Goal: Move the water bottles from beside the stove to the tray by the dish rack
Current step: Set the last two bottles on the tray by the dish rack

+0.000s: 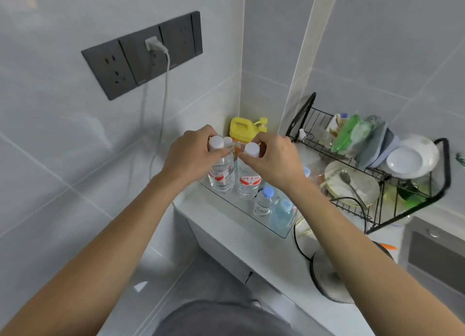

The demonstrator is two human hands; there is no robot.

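A clear rectangular tray [241, 213] lies on the white counter, left of the black dish rack [377, 174]. My left hand [191, 154] grips the neck of a water bottle [221, 177] with a white cap and red label, standing at the tray's far end; a second white cap shows right behind it. My right hand [274, 159] holds the neck of another red-labelled water bottle [247, 182] right beside it. Two smaller bottles with blue caps [264, 201] stand in the tray's near half.
A yellow detergent jug [242, 131] stands in the corner behind the tray. The dish rack holds plates, bowls, a spoon and bags. A round metal lid [327, 277] and black cord lie on the counter near the front. A wall socket with a white plug [154, 46] is at upper left.
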